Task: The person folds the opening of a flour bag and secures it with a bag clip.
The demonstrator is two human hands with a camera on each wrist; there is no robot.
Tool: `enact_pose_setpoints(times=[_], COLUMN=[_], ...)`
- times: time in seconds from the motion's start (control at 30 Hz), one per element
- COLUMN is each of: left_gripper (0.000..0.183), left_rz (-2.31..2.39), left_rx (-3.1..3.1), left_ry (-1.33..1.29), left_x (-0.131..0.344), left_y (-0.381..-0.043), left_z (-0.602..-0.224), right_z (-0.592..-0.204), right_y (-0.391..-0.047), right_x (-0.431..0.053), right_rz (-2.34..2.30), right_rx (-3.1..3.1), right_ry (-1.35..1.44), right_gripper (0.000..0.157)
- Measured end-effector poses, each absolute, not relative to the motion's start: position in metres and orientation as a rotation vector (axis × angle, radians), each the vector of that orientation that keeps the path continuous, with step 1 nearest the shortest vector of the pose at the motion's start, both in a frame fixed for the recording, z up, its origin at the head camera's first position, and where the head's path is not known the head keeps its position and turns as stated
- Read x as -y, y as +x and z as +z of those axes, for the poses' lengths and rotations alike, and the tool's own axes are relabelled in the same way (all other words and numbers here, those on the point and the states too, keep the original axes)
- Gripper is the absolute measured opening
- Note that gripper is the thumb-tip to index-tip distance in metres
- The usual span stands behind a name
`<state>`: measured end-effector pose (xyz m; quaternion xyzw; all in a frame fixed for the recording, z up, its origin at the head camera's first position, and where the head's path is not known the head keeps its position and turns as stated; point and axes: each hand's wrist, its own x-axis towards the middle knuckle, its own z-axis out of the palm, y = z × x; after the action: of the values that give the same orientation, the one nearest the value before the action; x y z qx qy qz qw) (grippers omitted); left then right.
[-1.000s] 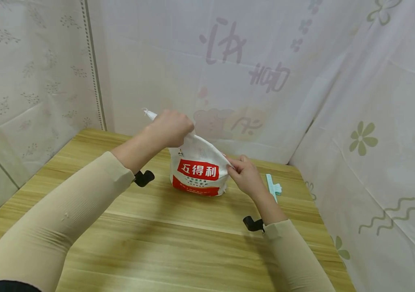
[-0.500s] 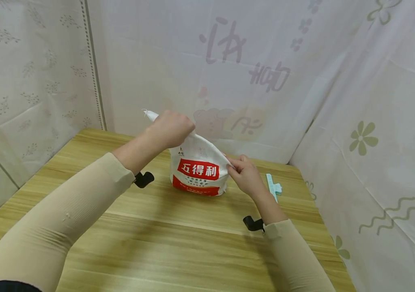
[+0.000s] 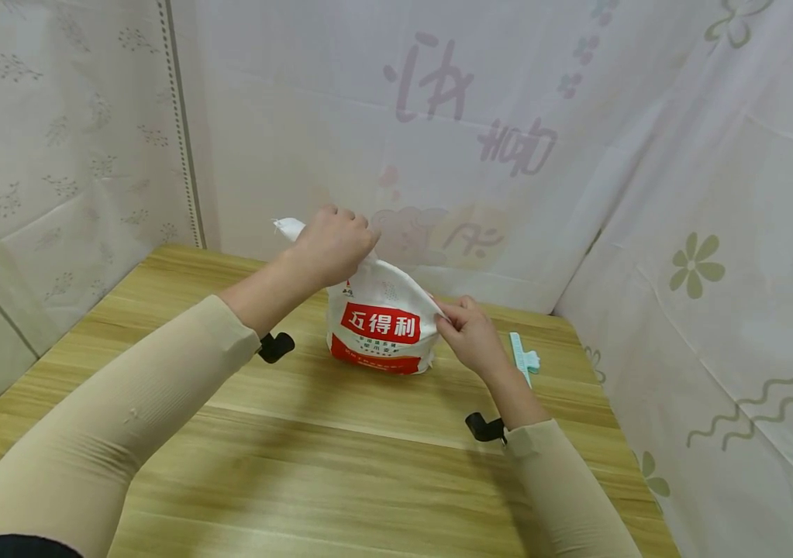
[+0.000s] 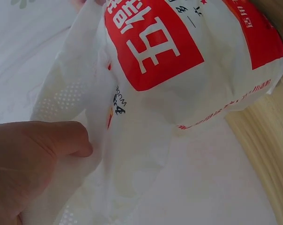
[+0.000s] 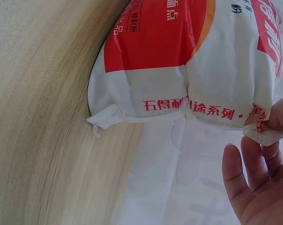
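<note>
A white flour bag (image 3: 380, 322) with red printed panels stands upright on the wooden table in the head view. My left hand (image 3: 336, 244) grips the gathered upper left part of the bag, and a white corner sticks out past the wrist. The left wrist view shows that hand (image 4: 38, 159) with its thumb pressed onto the white plastic. On the other side my right hand (image 3: 469, 333) pinches the bag's upper right corner. In the right wrist view the thumb and fingers of this hand (image 5: 263, 173) hold that corner, and the red-printed side seam runs down from it.
A light turquoise bag clip (image 3: 523, 359) lies on the table (image 3: 340, 480) to the right of my right hand. Printed white curtains (image 3: 284, 116) hang behind the table and along both sides. Black wrist-camera mounts (image 3: 484, 427) jut from both wrists.
The left hand has turned slightly, its knuckles now more raised, and has shifted a little to the right. The bag's free left corner has dropped slightly. The right hand keeps its hold.
</note>
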<state>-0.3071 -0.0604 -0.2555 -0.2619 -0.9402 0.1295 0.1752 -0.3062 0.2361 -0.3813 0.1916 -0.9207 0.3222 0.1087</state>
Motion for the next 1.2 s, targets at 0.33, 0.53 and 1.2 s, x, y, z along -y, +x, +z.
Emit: enact_pose_setpoints(times=[0.33, 0.53, 1.2], left_gripper=[0.019, 0.016, 0.014], left_rz=[0.391, 0.303, 0.311], left_rx=[2.642, 2.693, 2.758], left_ry=[-0.762, -0.807, -0.790], left_x=[0.0590, 0.0597, 0.0517], left_y=[-0.3082, -0.3067, -0.3062], left_z=[-0.2584, -0.2584, -0.2555], right_z=[-0.3829, -0.3821, -0.3807], right_y=[-0.3078, -0.3082, -0.3066], right_x=[-0.2368, -0.2370, -0.2373], right_rz=[0.951, 0.950, 0.955], right_rx=[2.693, 2.684, 2.709], right_ry=[0.569, 0.583, 0.567], right_gripper=[0.037, 0.036, 0.037])
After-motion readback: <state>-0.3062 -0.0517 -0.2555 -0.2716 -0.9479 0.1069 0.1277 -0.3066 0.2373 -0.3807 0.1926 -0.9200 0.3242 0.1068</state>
